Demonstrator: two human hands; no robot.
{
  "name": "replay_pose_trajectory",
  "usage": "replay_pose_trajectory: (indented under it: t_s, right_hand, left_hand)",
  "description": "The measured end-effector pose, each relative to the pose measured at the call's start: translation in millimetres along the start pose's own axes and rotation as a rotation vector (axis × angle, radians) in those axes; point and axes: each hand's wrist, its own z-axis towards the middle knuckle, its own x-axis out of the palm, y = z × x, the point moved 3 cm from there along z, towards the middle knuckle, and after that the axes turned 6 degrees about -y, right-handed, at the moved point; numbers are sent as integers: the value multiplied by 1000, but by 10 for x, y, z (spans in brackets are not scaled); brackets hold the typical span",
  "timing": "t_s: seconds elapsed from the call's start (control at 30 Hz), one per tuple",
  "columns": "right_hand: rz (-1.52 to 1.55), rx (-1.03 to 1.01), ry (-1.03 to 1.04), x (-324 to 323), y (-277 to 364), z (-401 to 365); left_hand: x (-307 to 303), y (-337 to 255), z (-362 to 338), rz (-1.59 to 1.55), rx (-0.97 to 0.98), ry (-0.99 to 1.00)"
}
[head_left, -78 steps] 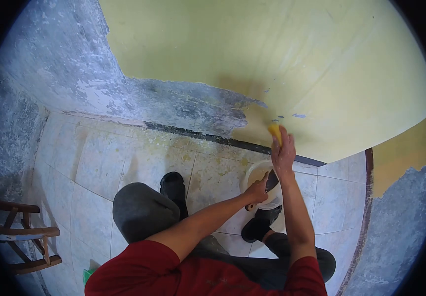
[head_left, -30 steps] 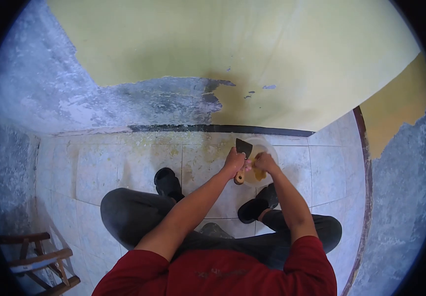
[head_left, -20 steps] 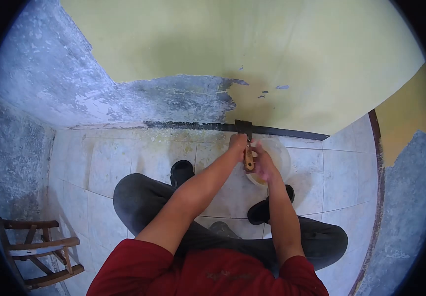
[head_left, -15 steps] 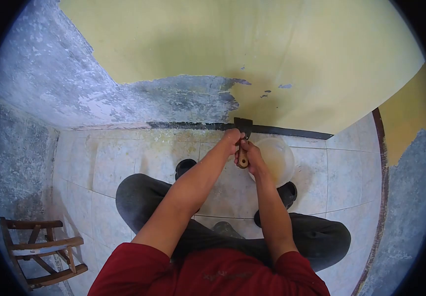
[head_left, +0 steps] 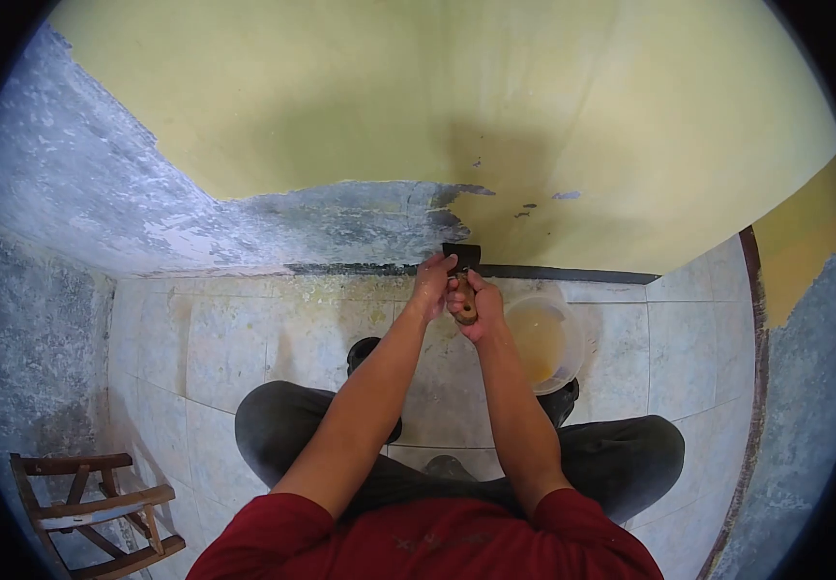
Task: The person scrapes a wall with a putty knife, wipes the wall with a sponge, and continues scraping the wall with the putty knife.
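Clasping a scraper (head_left: 468, 253) in the right hand (head_left: 484, 311) left of the bucket (head_left: 574, 348), touching its blade (head_left: 463, 257) with the left hand (head_left: 431, 286), unclear whether pinching; probably light, stiff, perhaps slippery, best held by the handle (head_left: 467, 308).

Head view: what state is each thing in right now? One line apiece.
Yellow-painted wall: partly stripped to grey at the lower left.
Black-bladed scraper with wooden handle: held, blade toward the wall; contact unclear.
Right hand: closed around the handle.
Left hand: at the blade; grip unclear.
Round translucent plastic bucket: upright, open, with cloudy yellowish liquid inside.
Pale tiled floor: speckled near the wall.
Brown wooden slatted frame: upright or tipped, cannot tell.
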Motion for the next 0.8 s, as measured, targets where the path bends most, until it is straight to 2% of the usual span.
replay_pose_trajectory:
  t_s: [0.2, 0.33, 0.4, 0.53, 0.6, 0.77, 0.8]
  right_hand:
    - [-61, 6, -62, 61, 41, 45]
    - [-121, -1, -107, 134, 70, 98]
    - [-13, 71, -114, 201, 99, 125]
    - [-68, 3, -172, 236, 173, 204]
    - [7, 148, -160, 79, 123, 325]
    - [-72, 76, -105, 103, 172, 381]
    - [-134, 44, -83, 54, 87, 309]
  left_hand:
    - [66, -39, 23, 23, 71, -201]
    - [32, -80, 112, 20, 48, -139]
    - [62, -118, 106, -38, 50, -107]
    - [86, -164, 172, -36, 74, -90]
    - [54, -110, 200, -73, 33, -89]
    - [108, -186, 174, -25, 76, -114]
    - [72, -138, 172, -1, 8, -116]
